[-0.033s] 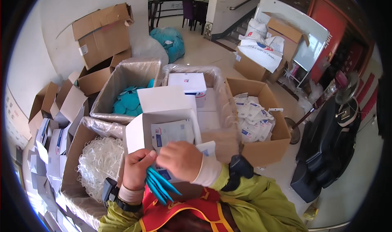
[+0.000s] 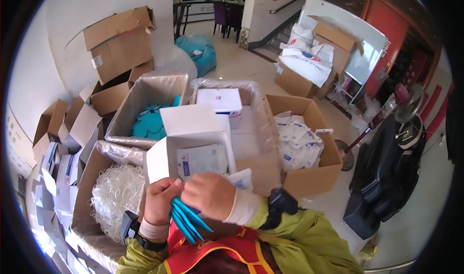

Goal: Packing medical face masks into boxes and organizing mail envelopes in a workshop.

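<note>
Both hands are meeting right at the front edge of the small white box [image 2: 191,151], low in the middle of the view. The left hand [image 2: 159,201] is curling its fingers around a bundle of teal strips [image 2: 186,221], and that bundle is sitting in the grip itself, fanning out below the palm and pointing down toward the person's chest. The thumb is pressing against the box's near wall, so the left hand is clamped on the strips while steadying the box. The right hand [image 2: 210,196] is closing in from the other side, knuckles up, fingers bunched together over the top of the strips; whether it is pinching them or the white packet [image 2: 241,177] just behind it, I cannot tell. Inside the open box a flat paper packet [image 2: 203,160] is lying face up, just above both hands, and the box's lid is standing open behind it.

Around them, the lined carton of white shredded filler [image 2: 116,192] is sitting directly left of the left hand. Beyond the white box, a lined carton with teal items [image 2: 150,122] is sitting to the left, and a lined carton holding another white box [image 2: 220,100] is sitting straight ahead. To the right, a brown carton of white packets [image 2: 299,143] is standing open, near the right forearm. Flattened and empty cartons [image 2: 118,40] are piling along the wall on the left.
</note>
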The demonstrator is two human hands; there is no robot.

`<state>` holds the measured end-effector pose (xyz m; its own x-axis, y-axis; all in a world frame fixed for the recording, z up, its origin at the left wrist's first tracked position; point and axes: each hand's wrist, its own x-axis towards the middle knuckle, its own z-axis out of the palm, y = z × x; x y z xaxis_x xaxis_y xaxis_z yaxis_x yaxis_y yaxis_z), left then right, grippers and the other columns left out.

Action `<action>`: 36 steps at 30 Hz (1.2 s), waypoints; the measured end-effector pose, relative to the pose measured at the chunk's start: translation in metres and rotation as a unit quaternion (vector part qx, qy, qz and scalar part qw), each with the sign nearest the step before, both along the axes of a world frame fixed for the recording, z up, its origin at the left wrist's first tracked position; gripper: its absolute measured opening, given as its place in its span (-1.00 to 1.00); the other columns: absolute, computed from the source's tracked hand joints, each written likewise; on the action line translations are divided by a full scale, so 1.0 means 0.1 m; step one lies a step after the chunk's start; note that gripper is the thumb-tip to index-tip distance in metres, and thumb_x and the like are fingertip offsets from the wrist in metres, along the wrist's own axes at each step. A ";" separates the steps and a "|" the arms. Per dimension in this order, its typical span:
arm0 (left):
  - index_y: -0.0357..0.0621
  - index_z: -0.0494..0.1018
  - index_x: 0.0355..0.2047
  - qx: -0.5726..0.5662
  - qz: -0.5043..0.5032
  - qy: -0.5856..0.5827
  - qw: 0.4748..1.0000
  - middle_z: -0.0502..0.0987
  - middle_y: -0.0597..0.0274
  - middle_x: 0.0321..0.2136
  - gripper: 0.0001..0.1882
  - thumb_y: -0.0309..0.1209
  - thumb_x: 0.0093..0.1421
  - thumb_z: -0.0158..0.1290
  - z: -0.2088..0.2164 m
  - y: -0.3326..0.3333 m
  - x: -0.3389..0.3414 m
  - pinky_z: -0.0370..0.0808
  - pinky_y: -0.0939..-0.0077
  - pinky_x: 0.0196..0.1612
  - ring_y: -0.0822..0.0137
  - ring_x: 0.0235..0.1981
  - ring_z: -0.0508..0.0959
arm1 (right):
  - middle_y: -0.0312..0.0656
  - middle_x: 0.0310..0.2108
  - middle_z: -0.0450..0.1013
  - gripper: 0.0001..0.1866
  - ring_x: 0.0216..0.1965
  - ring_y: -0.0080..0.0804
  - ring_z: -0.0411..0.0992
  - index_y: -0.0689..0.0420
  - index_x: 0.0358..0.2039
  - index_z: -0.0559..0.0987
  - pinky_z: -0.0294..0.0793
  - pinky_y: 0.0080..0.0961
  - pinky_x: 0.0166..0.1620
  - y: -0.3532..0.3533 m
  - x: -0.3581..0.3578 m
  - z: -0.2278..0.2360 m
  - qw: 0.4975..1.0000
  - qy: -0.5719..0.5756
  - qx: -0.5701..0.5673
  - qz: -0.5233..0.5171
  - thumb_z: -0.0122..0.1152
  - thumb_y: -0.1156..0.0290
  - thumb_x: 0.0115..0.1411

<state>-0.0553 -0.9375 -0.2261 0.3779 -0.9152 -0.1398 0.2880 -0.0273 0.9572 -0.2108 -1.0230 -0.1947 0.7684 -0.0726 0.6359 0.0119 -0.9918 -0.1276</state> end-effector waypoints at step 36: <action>-0.32 0.55 -0.22 0.039 -0.136 -0.147 0.979 0.58 0.28 -0.35 -0.79 -0.57 0.11 0.13 0.25 0.22 0.16 0.44 0.62 -0.19 0.53 -0.29 0.51 | -0.11 -0.46 0.43 -0.69 -0.41 -0.10 0.45 0.16 -0.25 0.45 0.41 -0.29 -0.38 -0.21 -0.19 -0.10 0.986 -0.023 0.161 -0.024 0.31 0.32 0.06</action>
